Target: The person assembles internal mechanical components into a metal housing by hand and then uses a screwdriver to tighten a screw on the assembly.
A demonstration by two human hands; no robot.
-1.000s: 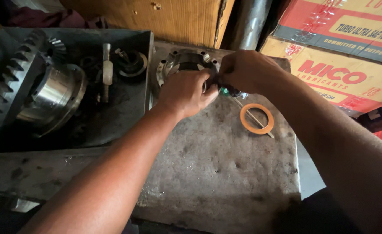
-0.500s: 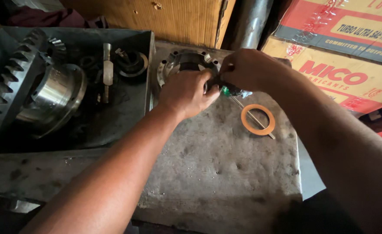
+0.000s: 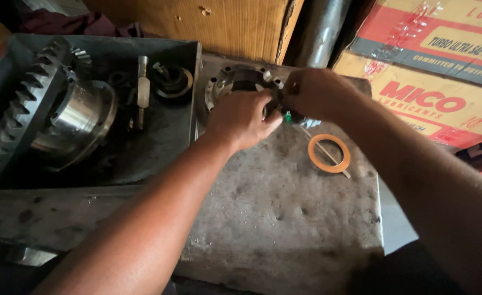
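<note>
both hands, the left hand (image 3: 241, 117) and right hand (image 3: 312, 93), curl closed on the round metal flange (image 3: 235, 82) at the far edge of the stone slab (image 3: 284, 218), where a slipped grip could pinch fingers or knock the orange ring (image 3: 329, 153) off.

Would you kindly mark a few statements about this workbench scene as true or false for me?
1. Both hands are at the round metal flange. True: the left hand and right hand meet at its near edge.
2. The orange ring is on a finger. False: it lies flat on the stone slab.
3. The big toothed gear sits in the metal tray. True.
4. The cardboard boxes stand left of the tray. False: they stand at the right.
</note>
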